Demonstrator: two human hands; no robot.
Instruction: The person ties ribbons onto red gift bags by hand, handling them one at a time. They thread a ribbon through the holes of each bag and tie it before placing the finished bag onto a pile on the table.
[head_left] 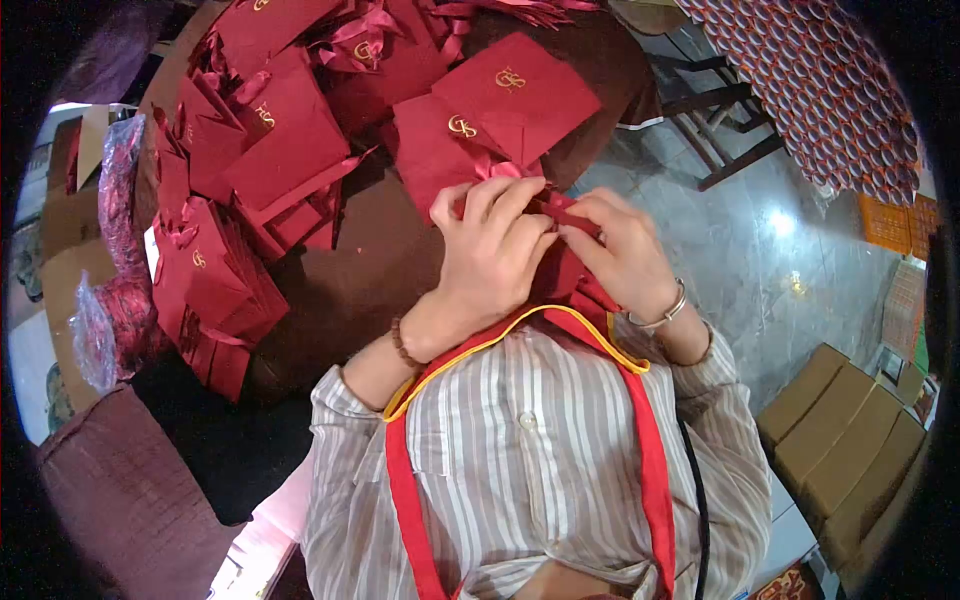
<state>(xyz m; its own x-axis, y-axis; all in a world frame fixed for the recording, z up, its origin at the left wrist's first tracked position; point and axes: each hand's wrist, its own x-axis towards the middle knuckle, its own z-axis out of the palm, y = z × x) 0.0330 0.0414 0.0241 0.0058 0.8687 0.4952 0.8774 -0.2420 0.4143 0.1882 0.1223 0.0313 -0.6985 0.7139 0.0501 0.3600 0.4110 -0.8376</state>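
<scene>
A brown table (372, 285) carries red bags (285, 140), heaped along its left and far sides. The held bag (562, 275), also red, is at the table's near edge, right of its middle. There the right hand (632, 255) has a narrow grip, thumb and fingers pinching the bag's edge. The left hand (490, 245) curls against it; its fingertips are hidden, so I cannot tell its grip.

A beige-and-white striped shirt (525, 420) is showing under a yellow-edged red cloth apron (655, 470); a brown beaded bracelet (402, 343) is circling the left wrist, a silver bangle (674, 309) the right.
</scene>
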